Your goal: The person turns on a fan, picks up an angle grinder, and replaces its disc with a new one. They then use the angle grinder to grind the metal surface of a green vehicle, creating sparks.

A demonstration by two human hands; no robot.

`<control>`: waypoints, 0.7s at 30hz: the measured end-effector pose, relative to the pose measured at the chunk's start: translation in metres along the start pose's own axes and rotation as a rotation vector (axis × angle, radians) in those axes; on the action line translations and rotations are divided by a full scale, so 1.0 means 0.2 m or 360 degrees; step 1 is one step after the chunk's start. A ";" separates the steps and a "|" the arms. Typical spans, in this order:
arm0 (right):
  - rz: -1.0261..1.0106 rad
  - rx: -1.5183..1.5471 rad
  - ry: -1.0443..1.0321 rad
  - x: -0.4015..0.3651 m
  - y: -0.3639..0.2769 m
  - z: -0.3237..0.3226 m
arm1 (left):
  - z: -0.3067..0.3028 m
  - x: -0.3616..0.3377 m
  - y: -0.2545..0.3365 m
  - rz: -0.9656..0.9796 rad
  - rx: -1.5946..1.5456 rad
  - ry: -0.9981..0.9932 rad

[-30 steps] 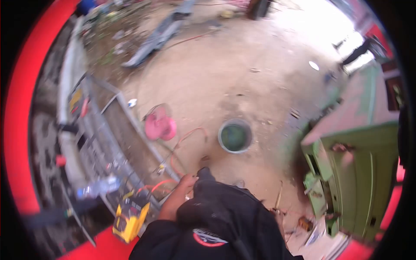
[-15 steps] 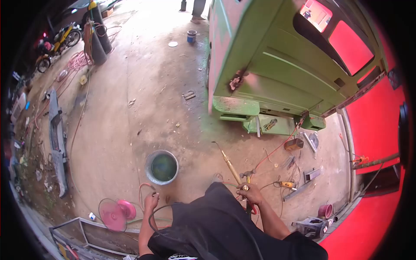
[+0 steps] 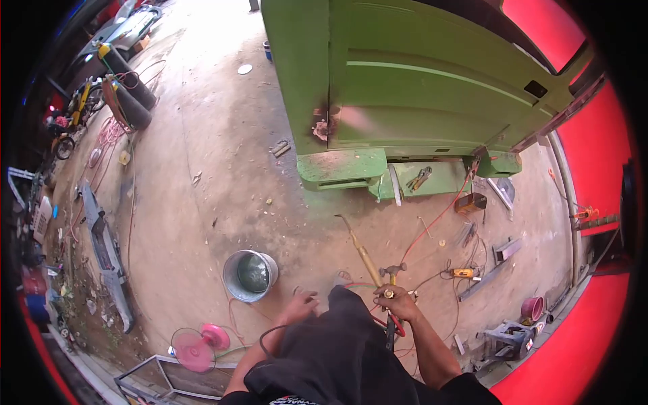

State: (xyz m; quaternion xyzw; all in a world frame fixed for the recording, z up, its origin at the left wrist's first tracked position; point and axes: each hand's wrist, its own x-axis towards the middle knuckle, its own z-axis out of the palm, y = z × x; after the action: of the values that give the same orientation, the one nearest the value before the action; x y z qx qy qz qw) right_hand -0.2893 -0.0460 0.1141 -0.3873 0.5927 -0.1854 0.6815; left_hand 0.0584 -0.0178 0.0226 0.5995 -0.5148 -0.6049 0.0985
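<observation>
My right hand (image 3: 399, 304) is closed around a brass gas torch (image 3: 364, 258), whose thin bent tip points up and away toward the green vehicle body. A hammer (image 3: 393, 269) shows at the same hand, its head above the fingers and its handle running down below them. Red hose (image 3: 397, 325) loops under that hand. My left hand (image 3: 301, 307) is in front of my body with fingers loosely extended, and nothing shows in it. Left of it stands a metal bucket (image 3: 231, 275) with murky water. On the green vehicle panel (image 3: 418, 101) is a scorched, ragged patch (image 3: 321, 129).
Pliers (image 3: 419, 179) lie on the green step. To the right are a rusty can (image 3: 470, 202), a yellow power tool (image 3: 463, 273), cables and metal pieces. A pink fan (image 3: 194, 349) and frame are lower left; gas cylinders (image 3: 131, 101) stand far left.
My left hand has moved right, from beside the bucket to in front of my body. My view has come closer to the green panel. The right hand keeps the torch and hammer.
</observation>
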 end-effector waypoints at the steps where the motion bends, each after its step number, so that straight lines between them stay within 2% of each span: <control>1: -0.0040 0.0040 0.0010 0.01 -0.02 0.01 | 0.04 0.06 0.01 0.0110 -0.0126 -0.0215; 3: -0.0077 0.0092 0.0045 0.04 -0.07 0.02 | 0.10 0.07 0.30 0.0330 0.0186 -0.0392; 4: -0.0106 0.0069 0.0070 0.06 -0.09 0.03 | 0.14 0.11 0.40 0.0331 0.0200 -0.0433; 6: -0.0061 0.0129 0.0217 0.05 -0.08 0.08 | 0.25 0.16 0.52 0.0381 -0.0479 -0.0972; 8: -0.0323 -0.0129 0.0218 0.07 -0.11 0.10 | 0.34 0.24 0.56 0.0311 -0.0466 -0.1303; 9: -0.0286 -0.0094 0.0317 0.06 -0.09 0.14 | 0.38 0.25 0.57 0.0249 -0.0494 -0.1483; 10: -0.0385 -0.0035 0.0356 0.06 -0.07 0.17 | 0.42 0.25 0.58 0.0246 -0.0471 -0.1572; 11: -0.0503 0.0012 0.0383 0.06 -0.06 0.18 | 0.44 0.27 0.60 0.0179 -0.0546 -0.1563; 13: -0.0381 0.0148 0.0459 0.02 -0.07 0.20 | 0.46 0.26 0.61 0.0088 -0.0589 -0.1587; 14: -0.0289 0.0263 0.0469 0.00 -0.07 0.19 | 0.47 0.26 0.60 -0.0075 -0.0786 -0.1540; 16: -0.0383 0.0254 0.0523 -0.01 0.03 0.17 | 0.48 0.28 0.57 -0.0403 -0.1165 -0.1393; 17: -0.0365 0.0248 0.0563 -0.03 0.04 0.14 | 0.48 0.32 0.55 -0.0397 -0.1133 -0.1405; 19: -0.0381 0.0262 0.0649 -0.08 0.09 0.08 | 0.48 0.47 0.43 -0.0638 -0.0831 -0.0931; 21: -0.0284 0.0372 0.0687 -0.15 0.12 -0.01 | 0.46 0.73 0.15 -0.0523 -0.0549 -0.1063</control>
State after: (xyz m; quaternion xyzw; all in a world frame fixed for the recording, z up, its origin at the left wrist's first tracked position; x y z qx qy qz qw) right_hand -0.3020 -0.0101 0.1158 -0.3081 0.6624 -0.3903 0.5603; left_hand -0.0717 -0.0928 -0.0687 0.4191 -0.3068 -0.8514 -0.0731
